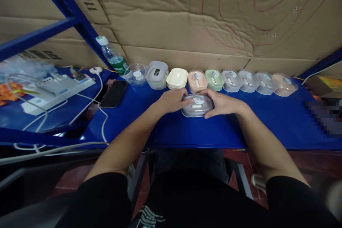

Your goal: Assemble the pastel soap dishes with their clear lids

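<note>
A grey-lilac plastic box [197, 111] with a clear lid, a white tab and a round sticker sits low over the blue table in front of me. My left hand [175, 100] grips its left end, with the thumb lying on the lid. Around its right end curl the fingers of my right hand [223, 102]. Just behind it stand a closed pink box [197, 82] and a closed green box [214, 81]. Stacked cream trays [177, 78] are behind my left hand. Whether the held box touches the table I cannot tell.
More lidded boxes, grey [232, 81] and pink [284, 84], continue the row rightward. Leftward are stacked lilac trays [156, 74], clear round lids [136, 74], a water bottle [114, 58], a phone [114, 93] and a power strip [57, 94] with cables. Cardboard [165, 17] backs the table.
</note>
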Demonstrator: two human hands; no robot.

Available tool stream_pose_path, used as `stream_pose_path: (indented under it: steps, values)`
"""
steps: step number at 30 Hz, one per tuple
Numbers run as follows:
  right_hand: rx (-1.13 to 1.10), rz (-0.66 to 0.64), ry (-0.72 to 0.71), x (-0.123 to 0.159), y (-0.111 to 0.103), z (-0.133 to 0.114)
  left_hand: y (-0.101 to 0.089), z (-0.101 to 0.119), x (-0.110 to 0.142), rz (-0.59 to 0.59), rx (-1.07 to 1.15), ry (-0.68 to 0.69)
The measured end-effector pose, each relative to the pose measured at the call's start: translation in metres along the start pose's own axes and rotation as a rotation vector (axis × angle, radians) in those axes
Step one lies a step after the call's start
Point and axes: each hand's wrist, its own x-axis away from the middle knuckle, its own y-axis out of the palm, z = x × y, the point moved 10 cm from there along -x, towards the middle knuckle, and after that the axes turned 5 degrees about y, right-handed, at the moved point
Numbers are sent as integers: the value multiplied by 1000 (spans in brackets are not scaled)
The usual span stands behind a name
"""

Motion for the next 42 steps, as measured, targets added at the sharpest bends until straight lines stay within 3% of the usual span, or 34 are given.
stream_pose_path:
  steps: [8, 18, 25, 30, 34, 37, 42]
  values:
    - [-4, 90, 121, -10, -2, 6, 9, 8, -1, -61, -36, 39]
    - [-93, -32, 20, -3, 1, 4, 12, 12, -1, -72, -44, 52]
    - [-41, 97, -155, -11, 5, -16, 14, 10, -1, -55, -93, 53]
    - [-24, 83, -224, -4, -3, -24, 9, 6, -3, -7, -78, 55]
    - [-4, 71, -117, 6, -21, -1, -2, -5, -5, 65, -69, -9]
    - [73, 130, 20, 22, -38, 27, -18, -8, -4, 183, -75, -5]
    - [147, 294, 134, 79, -57, 77, -50, -20, 5, 417, -102, -32]
